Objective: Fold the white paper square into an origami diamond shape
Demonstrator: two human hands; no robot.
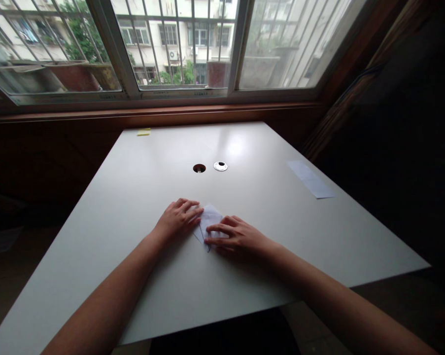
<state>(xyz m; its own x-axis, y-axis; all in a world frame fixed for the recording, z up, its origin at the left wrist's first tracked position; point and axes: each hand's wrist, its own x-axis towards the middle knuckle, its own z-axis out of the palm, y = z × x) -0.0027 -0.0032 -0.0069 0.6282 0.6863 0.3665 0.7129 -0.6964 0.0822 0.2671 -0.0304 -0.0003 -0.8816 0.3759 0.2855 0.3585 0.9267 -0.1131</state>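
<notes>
A small folded piece of pale white paper lies flat on the smooth white rectangular table, near the middle of its near half, and both bare hands rest on it. The left hand lies palm down at the paper's left edge, its fingers stretched out side by side with the tips on the sheet; it grips nothing. The right hand lies palm down over the paper's right and near part, fingers pointing left across the sheet and pressed flat on it, with the forefinger tip close to the near left corner; it too is spread flat rather than closed around anything. The fingertips of the two hands come close together over the paper, though whether they touch cannot be told. Farther along the table, toward the window, a round dark cable hole opens in the top, and just beside it on the right lies a round silver-white cap. Well apart on the right side lies a long narrow strip of white paper, set at a slant. A small yellow sticky note sits at the far left edge, below the wide barred window.
</notes>
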